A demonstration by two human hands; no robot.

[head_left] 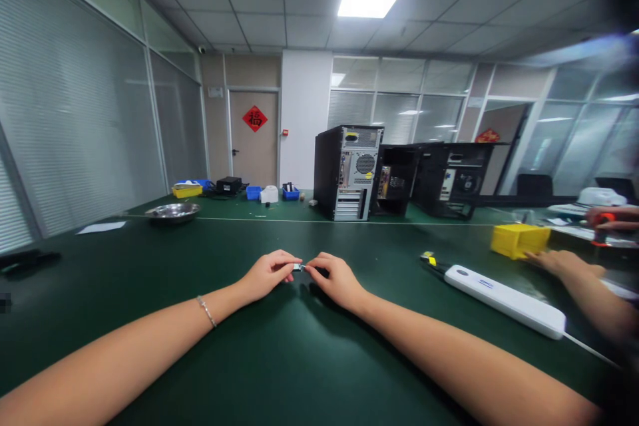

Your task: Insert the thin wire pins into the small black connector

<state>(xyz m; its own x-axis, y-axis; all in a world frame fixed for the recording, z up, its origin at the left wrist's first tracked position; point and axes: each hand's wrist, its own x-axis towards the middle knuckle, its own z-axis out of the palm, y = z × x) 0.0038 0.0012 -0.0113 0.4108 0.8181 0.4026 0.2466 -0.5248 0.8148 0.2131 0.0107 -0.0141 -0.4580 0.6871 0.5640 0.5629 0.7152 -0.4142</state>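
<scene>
Near the middle of the green table [239, 359], my left hand [269, 274] pinches a small silver-and-white piece [298, 267] between thumb and fingers. My right hand [335, 279] is closed at the right end of that same piece, its fingertips pressed together there. The piece is held just above the tabletop and is too small to name. Whether my right fingers hold a separate tiny part cannot be made out.
A white power strip [504, 299] lies to the right, with a yellow bin [519, 241] behind it. Another person's hand [569, 266] is beside the bin. Computer cases [349, 173] stand behind. A metal bowl [173, 213] is back left.
</scene>
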